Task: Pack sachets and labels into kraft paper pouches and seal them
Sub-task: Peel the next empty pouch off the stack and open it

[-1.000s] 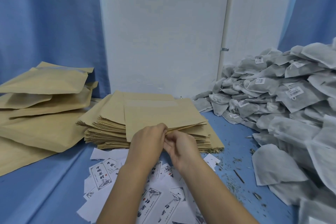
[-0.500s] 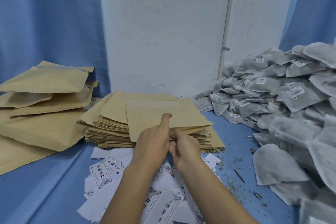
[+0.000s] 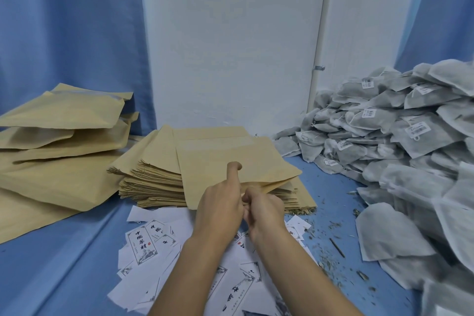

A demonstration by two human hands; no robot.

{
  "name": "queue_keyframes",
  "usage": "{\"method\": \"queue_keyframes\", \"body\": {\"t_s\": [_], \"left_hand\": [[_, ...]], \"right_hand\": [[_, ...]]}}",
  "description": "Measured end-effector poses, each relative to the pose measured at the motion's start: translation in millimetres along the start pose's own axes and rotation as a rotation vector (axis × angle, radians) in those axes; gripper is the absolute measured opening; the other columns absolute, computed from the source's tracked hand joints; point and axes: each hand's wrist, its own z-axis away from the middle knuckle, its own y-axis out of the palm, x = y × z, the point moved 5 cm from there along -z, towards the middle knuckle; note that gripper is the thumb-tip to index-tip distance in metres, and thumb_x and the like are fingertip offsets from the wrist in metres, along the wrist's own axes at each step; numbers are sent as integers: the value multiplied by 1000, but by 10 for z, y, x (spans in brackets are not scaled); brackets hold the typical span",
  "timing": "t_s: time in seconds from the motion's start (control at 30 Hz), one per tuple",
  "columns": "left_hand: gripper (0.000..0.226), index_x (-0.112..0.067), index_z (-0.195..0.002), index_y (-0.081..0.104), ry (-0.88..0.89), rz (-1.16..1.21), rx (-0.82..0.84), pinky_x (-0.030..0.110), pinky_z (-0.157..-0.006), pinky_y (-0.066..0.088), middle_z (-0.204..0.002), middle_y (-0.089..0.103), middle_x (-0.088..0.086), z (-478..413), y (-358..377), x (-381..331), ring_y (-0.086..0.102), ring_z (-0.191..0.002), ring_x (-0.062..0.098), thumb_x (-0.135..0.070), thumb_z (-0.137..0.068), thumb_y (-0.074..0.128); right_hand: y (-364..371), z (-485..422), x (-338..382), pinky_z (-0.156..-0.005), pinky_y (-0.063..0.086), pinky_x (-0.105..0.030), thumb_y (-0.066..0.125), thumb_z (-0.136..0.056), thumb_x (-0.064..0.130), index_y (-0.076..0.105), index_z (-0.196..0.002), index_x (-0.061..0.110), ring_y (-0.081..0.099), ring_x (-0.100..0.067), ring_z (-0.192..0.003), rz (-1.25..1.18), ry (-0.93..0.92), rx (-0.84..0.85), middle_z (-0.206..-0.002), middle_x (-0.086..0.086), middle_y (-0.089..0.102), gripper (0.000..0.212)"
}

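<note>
**A:** Left hand (image 3: 220, 202), status?
**B:** Fingers curled under the near edge of the top pouch (image 3: 238, 159). The thumb is stretched out flat on its upper face. That makes it a grip, not a rest.

**A:** Right hand (image 3: 264, 210)?
**B:** Tight against the left, knuckles up, fingers curled in. It pinches the same near edge of the same pouch. The 2 hands touch each other there.

**A:** Where does that pouch sit?
**B:** On the stack of flat pouches (image 3: 154, 177), centre of the table, its near edge lifted a little off the pile. The right corner juts out past the stack.

**A:** Other stock?
**B:** The labels (image 3: 154, 238) lie loose and overlapping on the blue cloth (image 3: 64, 264), just in front of the stack and under both forearms. The sachets (image 3: 384, 136) are heaped high on the right, grey, and some carry small white tags. The filled pouches (image 3: 59, 136) lie piled on the left, puffed and apart from the flat stack.

**A:** Anything else noted?
**B:** Herb crumbs (image 3: 331, 238) are scattered between the labels and the sachets. A white panel (image 3: 230, 46) stands behind the stack.
</note>
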Motion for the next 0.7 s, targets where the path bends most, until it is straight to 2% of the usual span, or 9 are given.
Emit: {"method": "queue_keyframes", "body": {"t_s": [0.23,0.3,0.37,0.43,0.53,0.63,0.7], "left_hand": [[36,-20,-124,33,-34,68,-65,39,-66,39,-69,56,2,19,13,19,57,-77,32,-8,-91,41],[33,-21,-126,36,-27,101,-45,38,-68,41,-77,63,3,23,13,45,58,-80,30,-12,-95,40],[30,-22,-127,40,-19,115,10,39,-76,43,-92,68,4,14,7,66,60,-88,28,-17,-97,40],[28,-20,-124,49,-10,85,54,40,-81,46,-106,68,3,-4,7,75,60,-97,26,-20,-97,43],[21,-14,-108,59,27,-43,122,37,-80,44,-105,64,2,-23,38,50,57,-98,22,-17,-95,42],[23,-13,-105,59,38,-139,225,37,-78,44,-104,63,4,-44,78,26,57,-96,24,-10,-92,41],[24,-13,-107,56,25,-189,228,37,-74,45,-102,63,6,-54,61,20,58,-93,27,-7,-89,42]], "right_hand": [[-5,-9,-7,-31,28,-13,44,-76,-18,34,-54,12,31,-7,-25,23,-8,-4,-34,3,32,38],[12,-7,-7,-32,33,-14,46,-78,-16,41,-56,8,34,-6,-27,-19,9,43,-36,3,35,33],[48,2,-1,-37,41,-14,46,-81,-17,47,-61,4,41,-6,-30,-97,36,104,-38,0,43,29],[60,-1,11,-38,43,-14,44,-82,-19,49,-63,2,46,-6,-31,-122,47,118,-39,-2,47,29],[31,-29,4,-36,41,-13,43,-82,-20,45,-61,5,42,-6,-29,-110,57,70,-40,-2,42,33],[21,-48,-14,-37,41,-14,43,-82,-21,41,-62,8,37,-8,-29,-85,62,55,-54,-2,37,35],[21,-43,-11,-38,42,-14,44,-82,-21,42,-62,7,36,-8,-30,-61,50,59,-55,-3,37,34]]}}
